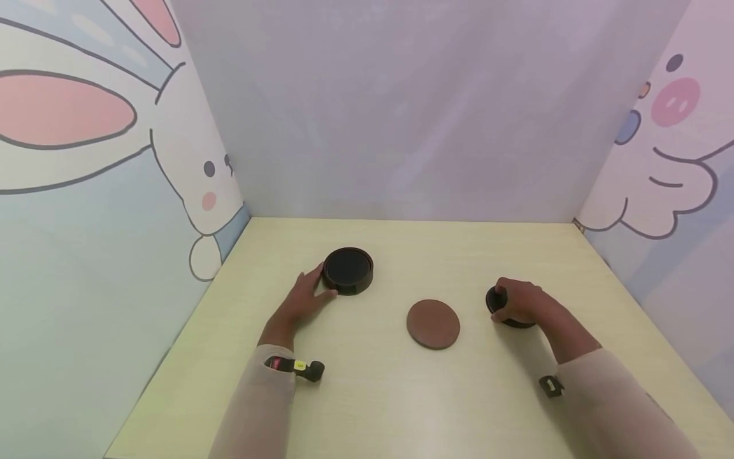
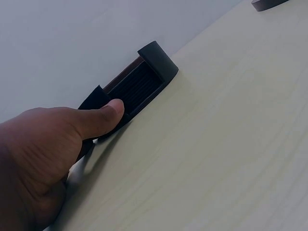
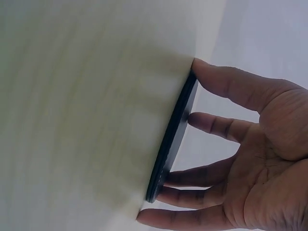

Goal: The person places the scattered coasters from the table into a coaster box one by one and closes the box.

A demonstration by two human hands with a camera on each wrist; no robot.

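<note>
A round black coaster holder (image 1: 348,271), with black coasters stacked inside, stands on the table left of centre. My left hand (image 1: 306,296) grips its left side, and the thumb (image 2: 103,118) lies at the edge of the slot in its wall. Over at the right, my right hand (image 1: 518,299) holds black coasters (image 3: 171,139) by their rim, low against the table. Its thumb is at one end and its fingers spread along the face and far edge. Between the hands a brown round coaster (image 1: 433,324) lies flat.
The pale wooden table (image 1: 373,395) ends at a grey back wall (image 1: 401,108). Side panels with a cartoon rabbit (image 1: 195,146) and a pink-nosed figure (image 1: 676,127) stand left and right. Both forearms in light sleeves reach in from the front.
</note>
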